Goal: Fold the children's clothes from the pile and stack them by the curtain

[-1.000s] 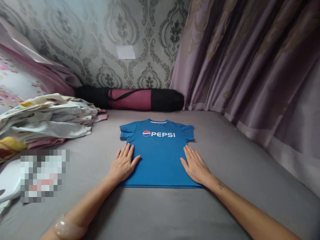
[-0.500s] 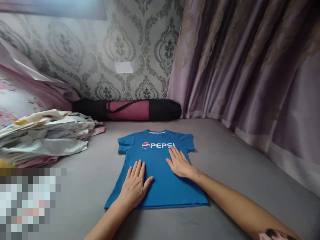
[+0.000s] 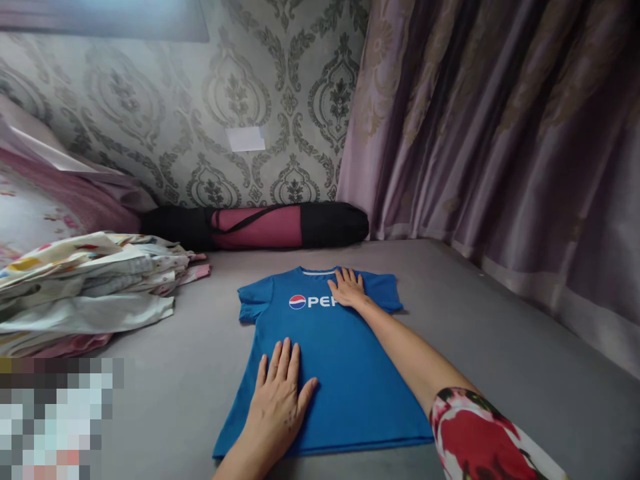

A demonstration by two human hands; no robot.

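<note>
A blue T-shirt (image 3: 345, 373) with a white PEPSI print and a round logo lies spread out, front side up, its collar away from me. Near its lower left, my left hand (image 3: 280, 400) rests flat on the cloth with fingers stretched and thumb out. My right hand (image 3: 347, 288) lies flat by the collar on the right, fingers spread, and covers the last letters of the print. Neither hand grips the fabric.
The shirt lies on a grey bed sheet (image 3: 175, 380). A pile of light clothes (image 3: 100, 287) sits to the left. Along the patterned wall runs a black and maroon roll bag (image 3: 260, 227). Purple curtains (image 3: 425, 133) hang on the right.
My right hand has slid up the shirt from below the print to the collar. My left hand stays flat near the lower left. The view has shifted slightly.
</note>
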